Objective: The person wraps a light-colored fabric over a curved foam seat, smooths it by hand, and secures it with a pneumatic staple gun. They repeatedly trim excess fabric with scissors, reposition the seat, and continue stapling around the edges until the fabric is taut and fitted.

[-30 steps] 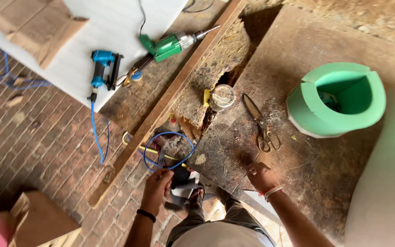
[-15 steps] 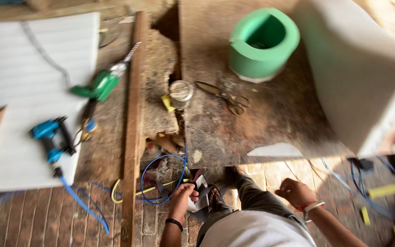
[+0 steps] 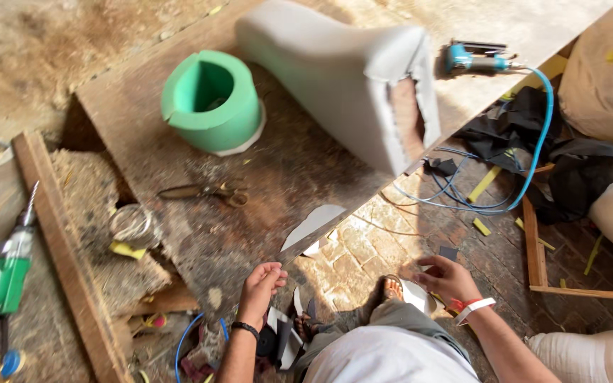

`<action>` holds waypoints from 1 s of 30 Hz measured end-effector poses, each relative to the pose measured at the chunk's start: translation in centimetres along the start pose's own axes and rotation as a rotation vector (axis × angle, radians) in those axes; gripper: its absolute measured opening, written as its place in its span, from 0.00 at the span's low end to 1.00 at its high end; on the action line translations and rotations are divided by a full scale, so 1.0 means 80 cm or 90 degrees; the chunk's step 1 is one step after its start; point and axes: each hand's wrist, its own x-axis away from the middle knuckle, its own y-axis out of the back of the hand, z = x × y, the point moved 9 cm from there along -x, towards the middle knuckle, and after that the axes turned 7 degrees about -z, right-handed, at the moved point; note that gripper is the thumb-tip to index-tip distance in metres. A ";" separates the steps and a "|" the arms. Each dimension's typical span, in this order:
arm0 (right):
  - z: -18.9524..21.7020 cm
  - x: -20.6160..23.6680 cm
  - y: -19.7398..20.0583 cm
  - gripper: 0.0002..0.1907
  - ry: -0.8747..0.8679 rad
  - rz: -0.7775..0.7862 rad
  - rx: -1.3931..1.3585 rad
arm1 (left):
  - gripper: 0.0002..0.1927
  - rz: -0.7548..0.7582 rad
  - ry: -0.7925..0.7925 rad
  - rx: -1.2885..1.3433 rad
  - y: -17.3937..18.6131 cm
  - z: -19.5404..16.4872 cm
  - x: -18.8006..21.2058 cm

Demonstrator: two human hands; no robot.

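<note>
**Head view: hands spread low beside the wooden board**

Head camera looks down on a person crouched at the near edge of a worn wooden board (image 3: 250, 177) laid on the brick floor. Left hand (image 3: 260, 287) rests with loosely curled fingers against that edge, gripping nothing, probably for balance. Right hand (image 3: 445, 278) is well apart from it, off the board's near corner, fingers bent around a pale scrap (image 3: 414, 294) on the bricks; whether it truly grips the scrap I cannot tell. A flat pale offcut (image 3: 313, 225) overhangs the board's edge between the hands. On the board, a green foam cylinder (image 3: 211, 103) stands upright toward the far side, with scissors (image 3: 203, 192) lying nearer, within reach. A grey upholstered cushion piece (image 3: 342, 81) lies across the far corner, its open end facing the bricks. Left of the board lies a green drill (image 3: 5, 273).
</note>
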 end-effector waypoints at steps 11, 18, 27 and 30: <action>-0.044 -0.133 0.171 0.17 0.004 -0.014 -0.153 | 0.15 -0.046 0.163 -0.124 -0.222 -0.027 0.050; -0.026 -0.211 0.226 0.15 -0.029 0.027 -0.238 | 0.14 0.028 0.120 -0.044 -0.385 -0.108 0.041; -0.045 -0.269 0.248 0.15 -0.055 0.044 -0.361 | 0.14 0.006 -0.128 -0.159 -0.429 -0.244 -0.036; -0.051 -0.292 0.271 0.15 -0.047 0.003 -0.436 | 0.15 -0.071 -0.192 -0.104 -0.417 -0.295 -0.072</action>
